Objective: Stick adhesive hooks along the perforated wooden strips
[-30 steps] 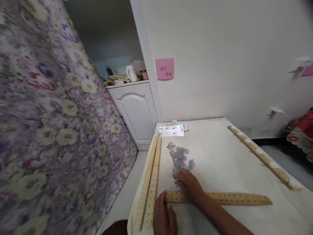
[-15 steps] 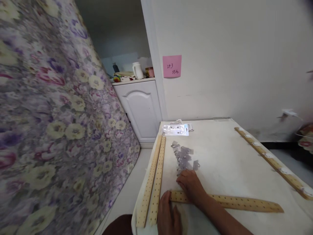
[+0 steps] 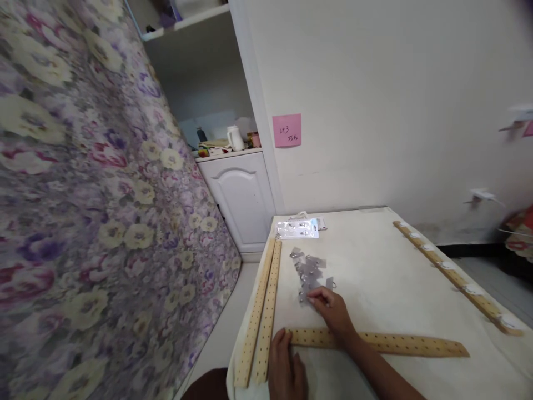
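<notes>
On the white-covered table, my right hand has thumb and forefinger pinched at the near edge of a pile of small clear squares with metal hooks. What lies between those fingertips is too small to make out. My left hand rests with fingers stretched out and thumb apart, its fingertips touching the left end of a perforated wooden strip. That strip runs crosswise under my right wrist. A single clear hook square lies just right of the pile.
Two more perforated strips lie lengthwise along the table's left edge. Clear hook packets sit at the back left. Along the right edge is a wooden strip with several white round pieces. A floral curtain hangs at left.
My right hand has shifted slightly at the near edge of the hook pile, its fingers now drawn into a pinch. My left hand stays at the strip's end. The camera view has shifted a little.
</notes>
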Action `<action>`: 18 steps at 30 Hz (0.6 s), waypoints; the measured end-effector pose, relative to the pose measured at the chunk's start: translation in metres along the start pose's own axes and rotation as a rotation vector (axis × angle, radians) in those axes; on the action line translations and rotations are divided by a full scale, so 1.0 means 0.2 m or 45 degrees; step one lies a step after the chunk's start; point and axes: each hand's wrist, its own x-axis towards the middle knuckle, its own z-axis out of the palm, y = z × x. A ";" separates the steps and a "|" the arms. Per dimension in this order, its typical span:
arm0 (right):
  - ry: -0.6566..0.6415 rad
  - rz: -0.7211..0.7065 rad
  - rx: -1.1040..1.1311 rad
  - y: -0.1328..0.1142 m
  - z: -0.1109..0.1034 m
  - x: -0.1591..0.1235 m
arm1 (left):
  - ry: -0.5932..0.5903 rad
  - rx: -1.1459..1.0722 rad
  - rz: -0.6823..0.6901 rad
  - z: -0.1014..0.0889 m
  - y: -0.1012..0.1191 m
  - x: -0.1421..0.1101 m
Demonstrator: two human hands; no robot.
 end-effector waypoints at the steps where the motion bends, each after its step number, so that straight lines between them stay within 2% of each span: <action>1: 0.005 0.018 0.036 -0.01 0.00 0.00 | 0.037 -0.030 -0.031 0.00 0.02 0.00; 4: -0.017 0.031 0.126 -0.06 -0.01 -0.01 | 0.079 -0.118 -0.104 -0.01 0.06 0.02; 10: -0.159 0.035 0.151 -0.14 0.00 -0.11 | -0.092 -0.261 -0.145 -0.14 0.15 0.07; 14: -0.347 0.045 0.078 -0.18 0.01 -0.20 | 0.002 -0.414 -0.349 -0.19 0.27 0.12; 18: -0.441 0.035 0.061 -0.19 0.02 -0.26 | -0.100 -0.584 -0.501 -0.21 0.34 0.14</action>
